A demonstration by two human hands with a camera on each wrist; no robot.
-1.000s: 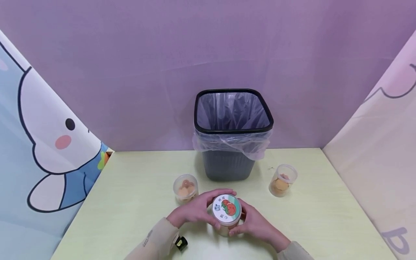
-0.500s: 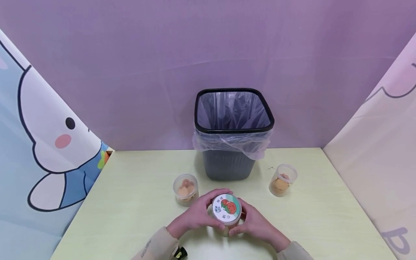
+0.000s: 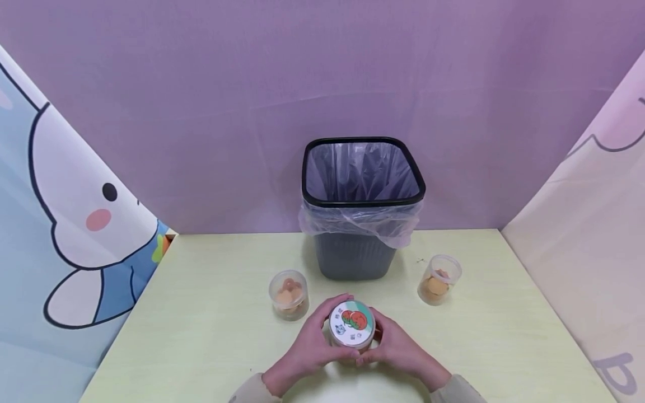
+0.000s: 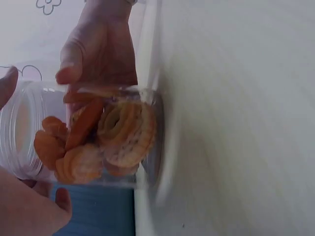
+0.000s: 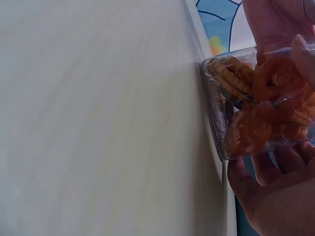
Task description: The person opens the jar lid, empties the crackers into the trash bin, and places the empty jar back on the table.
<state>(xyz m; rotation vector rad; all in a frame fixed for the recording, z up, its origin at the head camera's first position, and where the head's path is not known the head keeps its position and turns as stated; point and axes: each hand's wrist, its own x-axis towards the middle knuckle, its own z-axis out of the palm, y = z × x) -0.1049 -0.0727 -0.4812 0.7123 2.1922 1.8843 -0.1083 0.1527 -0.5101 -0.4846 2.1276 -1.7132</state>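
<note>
A clear plastic jar [image 4: 81, 182] of ridged and ring-shaped cookies [image 4: 127, 132] stands on the table before me. Its round lid [image 3: 351, 323] bears a white and green label with orange-red fruit. My left hand [image 3: 312, 347] curls round the lid from the left, thumb at the near side and fingers at the far side. From the right, my right hand [image 3: 400, 347] grips the jar's body below the lid. Both thumbs meet at the near side in the head view. The right wrist view shows the jar base [image 5: 212, 110] at the tabletop.
A grey bin with a black rim [image 3: 363, 202] and plastic liner stands behind the jar. Lidless clear cups of cookies stand to the left [image 3: 288, 296] and right [image 3: 438, 282]. A purple curtain [image 3: 227, 140] closes off the pale table's [image 3: 211, 313] back; printed cloths hang at both sides.
The lid's label has turned counterclockwise as seen from above. My left wrist has swung nearer and right, uncovering the left cup. The right hand has stayed nearly still.
</note>
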